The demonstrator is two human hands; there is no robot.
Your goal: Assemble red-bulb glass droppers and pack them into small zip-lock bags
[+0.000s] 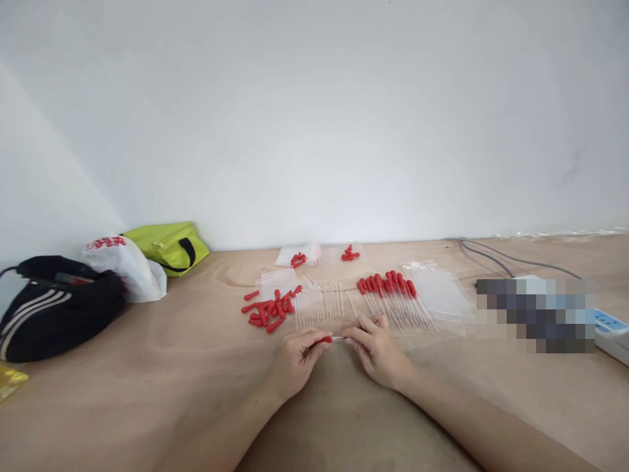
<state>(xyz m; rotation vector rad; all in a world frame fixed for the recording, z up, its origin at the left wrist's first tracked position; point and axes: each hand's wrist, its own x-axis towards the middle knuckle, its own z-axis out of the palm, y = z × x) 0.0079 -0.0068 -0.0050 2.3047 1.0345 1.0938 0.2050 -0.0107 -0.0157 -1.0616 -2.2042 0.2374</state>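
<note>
Low over the table, my left hand (pixel 297 357) pinches a red rubber bulb (pixel 326 339). My right hand (pixel 377 354) is closed on a clear glass dropper tube (pixel 337 339), whose end meets the bulb; how far it sits inside is hidden. Beyond my left hand lies a loose heap of red bulbs (pixel 268 309). Bare glass tubes (pixel 314 309) lie side by side in the middle. Past my right hand, several droppers with red bulbs fitted (pixel 393 292) lie in a slanted row.
Clear plastic bags (pixel 442 292) lie at the right of the droppers. Further back are small red bulb piles (pixel 350 253). At left stand a black bag (pixel 61 308), a white plastic bag (pixel 125 265) and a lime-green bag (pixel 170 246). A power strip (pixel 612 331) and grey cable (pixel 525 262) are at right.
</note>
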